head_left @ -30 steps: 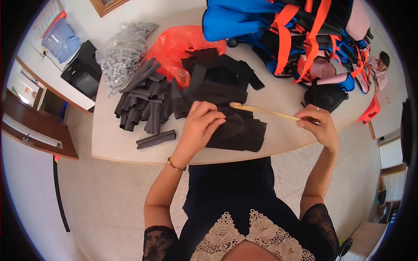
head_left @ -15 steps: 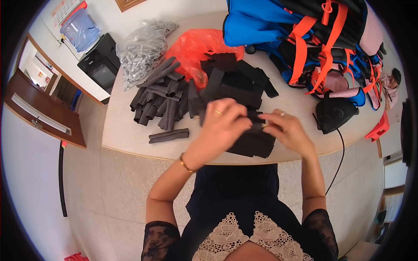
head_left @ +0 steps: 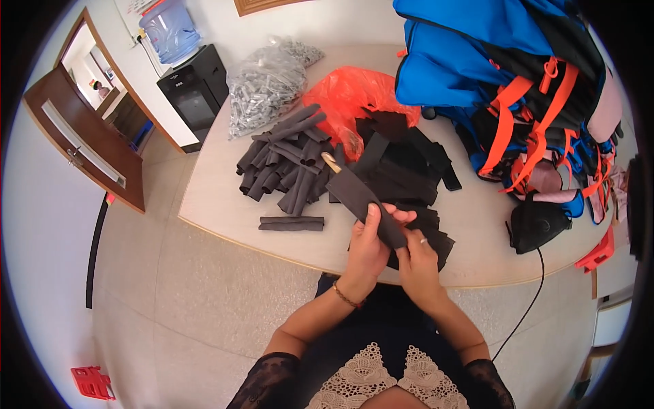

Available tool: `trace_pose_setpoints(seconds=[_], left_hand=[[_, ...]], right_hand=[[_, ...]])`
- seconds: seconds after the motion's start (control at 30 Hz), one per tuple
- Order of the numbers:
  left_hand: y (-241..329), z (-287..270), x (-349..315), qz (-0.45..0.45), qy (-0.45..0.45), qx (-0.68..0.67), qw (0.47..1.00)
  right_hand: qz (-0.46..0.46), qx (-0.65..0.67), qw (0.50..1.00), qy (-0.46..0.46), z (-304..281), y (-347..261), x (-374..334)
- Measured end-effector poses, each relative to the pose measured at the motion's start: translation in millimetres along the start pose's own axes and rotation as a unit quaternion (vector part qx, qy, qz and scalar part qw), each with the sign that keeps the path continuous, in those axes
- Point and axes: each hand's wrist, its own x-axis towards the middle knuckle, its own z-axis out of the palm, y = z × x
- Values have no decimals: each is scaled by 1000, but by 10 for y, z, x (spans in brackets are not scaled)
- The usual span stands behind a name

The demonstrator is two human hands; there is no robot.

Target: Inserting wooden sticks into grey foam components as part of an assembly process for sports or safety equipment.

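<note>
A dark fabric sleeve slants over the table's front edge between my hands. Out of its upper left end sticks a light tan, stick-like tip; how far it runs inside is hidden. My left hand grips the sleeve near its middle, thumb on top. Lower down, my right hand pinches the near end. Flat black fabric pieces lie in a loose stack behind and beneath my hands. To the left is a pile of rolled dark fabric tubes, with a further rolled piece apart in front.
Behind the fabric are a red-orange plastic bag and a clear bag of small grey pieces. A blue and black backpack with orange straps fills the right side. Near the right edge, a black pouch trails a cable.
Both hands have come nearer to me, and the dark sleeve now shows slanting between them with a tan tip at its far end. The view has shifted leftward.
</note>
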Motion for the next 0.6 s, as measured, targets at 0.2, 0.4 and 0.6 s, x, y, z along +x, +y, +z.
trace_pose_setpoints(seconds=[0.2,0.4,0.6], left_hand=[[63,133,-57,-17,-2,-8,1000],[156,159,-94,8,-10,32,999],[486,238,-39,43,121,136,982]], right_hand=[[34,-34,998,44,114,-63,-166],[40,-41,998,29,115,-130,-273],[30,-54,996,-71,144,-86,-384]])
